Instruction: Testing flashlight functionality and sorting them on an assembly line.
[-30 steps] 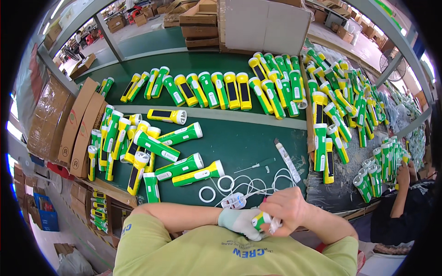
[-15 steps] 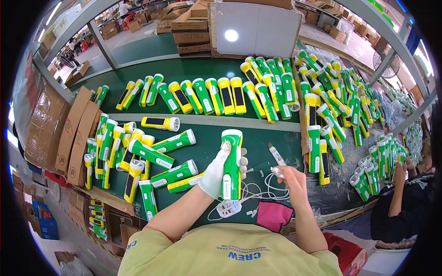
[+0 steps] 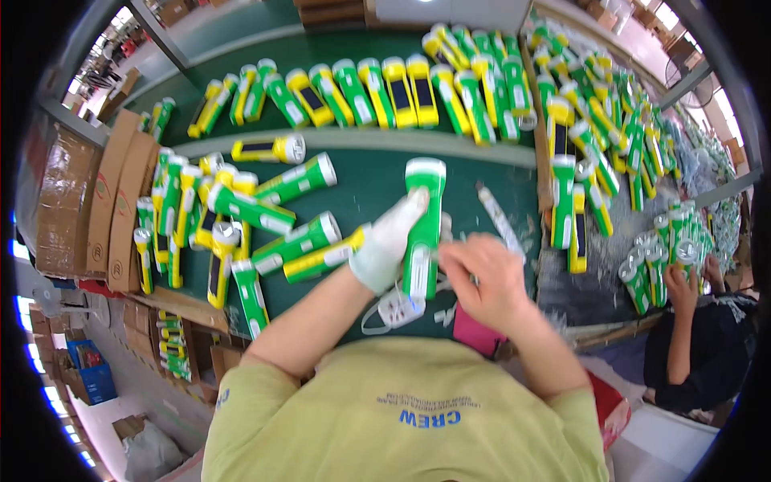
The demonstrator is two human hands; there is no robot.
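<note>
My left hand (image 3: 391,233), in a white glove, is wrapped round a green flashlight (image 3: 422,229) with a white head, held upright above the bench with the head pointing away from me. My bare right hand (image 3: 488,281) is closed beside the flashlight's lower right side, fingertips at its body. What these fingers pinch, if anything, is too blurred to make out. Just below the flashlight lies a white multi-port charger (image 3: 396,310) with white cables. A slim white tool with a dark tip (image 3: 499,215) lies beyond my right hand.
Several green and yellow flashlights (image 3: 250,209) lie piled at left, with a row (image 3: 350,92) along the back. A larger heap (image 3: 598,120) is at right. Cardboard pieces (image 3: 128,209) stand at the left edge. A pink cloth (image 3: 474,331) lies near me. A co-worker's hand (image 3: 683,285) is at far right.
My right hand has moved left, from beside the cables to the flashlight's side. My left hand still holds the flashlight. The whole view has shifted, with the bench appearing higher.
</note>
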